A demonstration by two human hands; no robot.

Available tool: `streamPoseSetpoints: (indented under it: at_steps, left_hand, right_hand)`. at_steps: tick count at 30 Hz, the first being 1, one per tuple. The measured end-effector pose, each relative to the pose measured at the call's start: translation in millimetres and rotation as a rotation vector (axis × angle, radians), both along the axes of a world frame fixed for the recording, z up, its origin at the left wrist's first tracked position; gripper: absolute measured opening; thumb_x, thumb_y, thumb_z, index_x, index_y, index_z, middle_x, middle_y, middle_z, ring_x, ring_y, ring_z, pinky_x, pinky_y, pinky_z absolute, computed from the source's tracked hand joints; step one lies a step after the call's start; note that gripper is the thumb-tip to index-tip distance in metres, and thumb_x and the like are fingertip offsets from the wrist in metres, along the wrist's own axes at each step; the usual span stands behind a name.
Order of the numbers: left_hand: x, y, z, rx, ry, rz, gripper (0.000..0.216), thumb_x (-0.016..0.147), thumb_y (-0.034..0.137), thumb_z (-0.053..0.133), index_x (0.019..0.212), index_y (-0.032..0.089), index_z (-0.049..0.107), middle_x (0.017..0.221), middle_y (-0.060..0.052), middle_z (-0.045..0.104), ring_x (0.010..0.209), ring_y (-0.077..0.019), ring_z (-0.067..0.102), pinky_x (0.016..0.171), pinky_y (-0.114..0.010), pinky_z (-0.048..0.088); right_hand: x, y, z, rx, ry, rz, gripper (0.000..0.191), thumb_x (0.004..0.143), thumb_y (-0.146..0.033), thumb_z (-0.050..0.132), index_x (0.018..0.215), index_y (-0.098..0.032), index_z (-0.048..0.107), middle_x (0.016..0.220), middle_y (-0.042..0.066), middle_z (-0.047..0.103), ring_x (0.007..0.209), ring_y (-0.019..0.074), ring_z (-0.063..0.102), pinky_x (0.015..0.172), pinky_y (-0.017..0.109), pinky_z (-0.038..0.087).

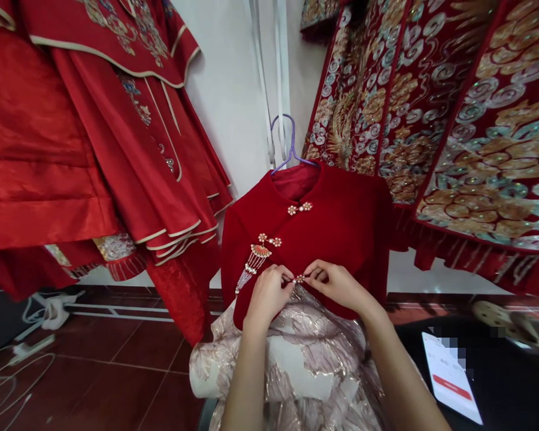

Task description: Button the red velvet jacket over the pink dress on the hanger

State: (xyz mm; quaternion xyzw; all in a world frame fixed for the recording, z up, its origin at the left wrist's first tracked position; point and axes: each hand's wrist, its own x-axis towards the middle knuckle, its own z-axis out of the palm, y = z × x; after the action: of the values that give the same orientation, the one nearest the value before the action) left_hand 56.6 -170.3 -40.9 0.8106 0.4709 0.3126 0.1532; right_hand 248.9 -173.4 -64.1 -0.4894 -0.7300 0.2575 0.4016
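Observation:
A short red velvet jacket [336, 221] hangs on a purple hanger [292, 143] in front of me. Its collar carries a pearl and gold flower clasp [300, 208], and a second such clasp [270, 240] has a beaded fan tassel [253, 263] below it. At the jacket's lower front edge, my left hand [270, 293] pinches the left side of a beaded flower clasp [300, 279]. My right hand [335, 284] pinches the right side of that clasp. Whether its two halves are joined is too small to tell.
Red garments [117, 131] hang at the left, and an embroidered red robe [431, 120] hangs at the right. Pale floral fabric [291, 359] lies beneath the jacket. A lit phone [451, 377] rests on a black surface [512, 389] at lower right. White cables [31, 374] trail across the floor.

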Motion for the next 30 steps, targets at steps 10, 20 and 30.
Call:
streamPoseSetpoints:
  at_steps: [10, 20, 30]
  left_hand:
    - [9, 7, -3.9, -0.241, -0.174, 0.047, 0.017, 0.073, 0.008, 0.061, 0.088, 0.012, 0.069, 0.086, -0.008, 0.073, 0.079, -0.0141, 0.068, 0.078, -0.024, 0.053]
    - [14, 2, -0.9, -0.212, -0.235, 0.07, 0.005, 0.073, 0.015, 0.068, 0.078, 0.015, 0.069, 0.077, -0.005, 0.072, 0.072, -0.0137, 0.068, 0.071, -0.024, 0.052]
    - [12, 2, -0.2, -0.114, -0.19, 0.068, 0.005, 0.076, 0.015, 0.064, 0.076, 0.018, 0.068, 0.078, -0.003, 0.072, 0.073, -0.0137, 0.067, 0.072, -0.024, 0.05]
  right_hand:
    - [-5, 8, -7.0, 0.048, 0.044, -0.018, 0.03, 0.075, -0.026, 0.068, 0.103, -0.021, 0.06, 0.09, 0.002, 0.066, 0.08, 0.0138, 0.063, 0.069, 0.025, 0.052]
    - [-6, 1, 2.2, 0.005, 0.127, 0.027, 0.018, 0.08, -0.029, 0.062, 0.095, -0.02, 0.065, 0.082, 0.003, 0.066, 0.078, 0.0145, 0.063, 0.069, 0.026, 0.051]
    - [-11, 1, 4.2, 0.011, 0.121, 0.025, 0.017, 0.081, -0.029, 0.059, 0.095, -0.019, 0.065, 0.082, 0.002, 0.067, 0.079, 0.0145, 0.063, 0.071, 0.026, 0.049]
